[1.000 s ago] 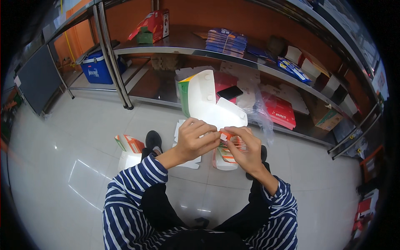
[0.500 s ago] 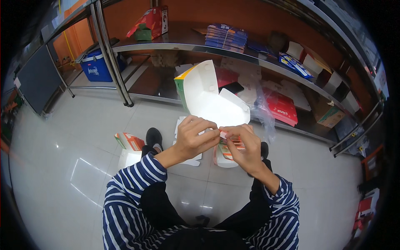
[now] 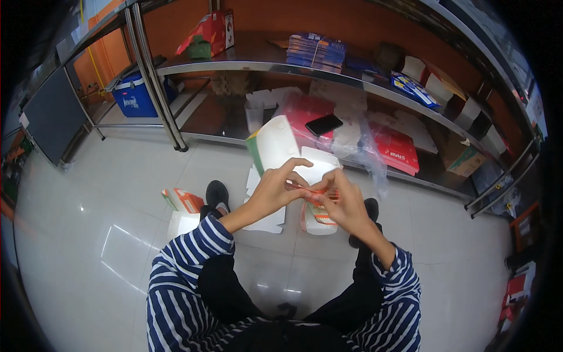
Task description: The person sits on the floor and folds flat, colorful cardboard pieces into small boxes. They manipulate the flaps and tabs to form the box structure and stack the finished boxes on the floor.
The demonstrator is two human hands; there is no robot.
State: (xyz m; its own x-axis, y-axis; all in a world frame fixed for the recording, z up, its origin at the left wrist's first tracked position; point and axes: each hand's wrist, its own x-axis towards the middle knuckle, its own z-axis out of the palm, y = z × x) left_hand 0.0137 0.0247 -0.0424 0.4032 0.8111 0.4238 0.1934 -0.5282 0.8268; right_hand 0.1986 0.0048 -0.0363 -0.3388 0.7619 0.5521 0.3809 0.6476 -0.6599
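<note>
A folding cardboard food box [image 3: 274, 145], white inside with green and yellow outside, is in both hands above the floor. Its lid stands raised on the far side. My left hand [image 3: 274, 190] pinches the near orange edge with thumb and fingers. Close beside it, my right hand [image 3: 347, 205] grips the same edge, thumb toward the left one. The fingers hide much of the near wall and its fold. Below the right hand, another orange and white box [image 3: 319, 226] rests on the floor.
A folded box [image 3: 187, 202] and flat white cardboard [image 3: 268, 222] lie near my shoes. On the low shelf are a phone [image 3: 324, 124], a clear cup [image 3: 254, 114], plastic wrap [image 3: 375, 170] and red flat cartons [image 3: 394, 151]. Above sits a bundled blue stack [image 3: 316, 51]. A blue cooler [image 3: 134, 95] stands left.
The box has tipped and dropped toward me, uncovering the phone and cup behind it. Both hands have shifted slightly down, with the thumbs now pressed along its near edge.
</note>
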